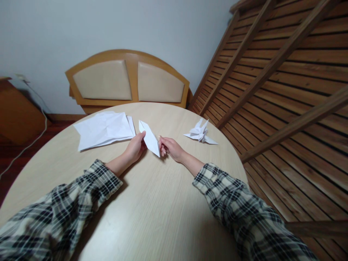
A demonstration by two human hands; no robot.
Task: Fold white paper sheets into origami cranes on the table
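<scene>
A narrow piece of folded white paper [150, 139], pointed toward its ends, is held tilted above the middle of the table. My left hand [136, 146] grips its left side, thumb on the front face and the other fingers hidden behind. At its lower right edge, my right hand [171, 148] is closed with thumb and forefinger pinched against the paper. Right of my hands lie folded paper cranes [200, 133], bunched together so that I cannot tell how many. To the left is a stack of creased white paper sheets [106, 128].
Everything rests on a round, light wood table [152, 210]. Behind it stands a wooden headboard [133, 56] with two beige padded panels against the wall. A slatted wooden frame [285, 90] leans close along the right side. A white cable [40, 136] runs down at the left.
</scene>
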